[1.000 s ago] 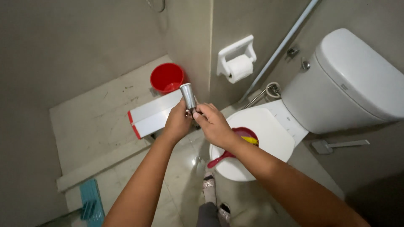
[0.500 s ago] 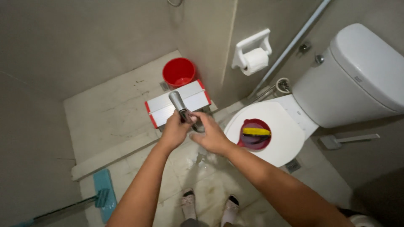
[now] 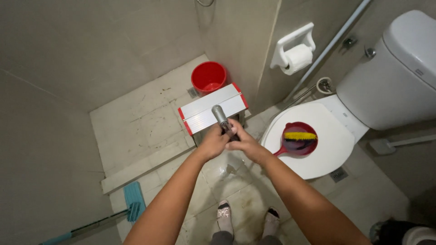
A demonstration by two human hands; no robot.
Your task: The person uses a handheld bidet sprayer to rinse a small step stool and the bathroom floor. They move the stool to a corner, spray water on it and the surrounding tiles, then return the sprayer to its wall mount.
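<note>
Both my hands, left hand (image 3: 212, 144) & right hand (image 3: 243, 141), closed round the grey metal spray head (image 3: 221, 118), now lowered a bit since a sec ago & held over the floor near the step stool (image 3: 204, 113), toilet (image 3: 336, 136) to the right.

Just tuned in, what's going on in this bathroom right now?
A person stands in a tiled bathroom, both hands on a metal spray head. The left hand and right hand grip its dark handle together, above a white step stool. A red bucket stands behind the stool. On the closed toilet lid sits a red dipper holding a yellow brush.
</note>
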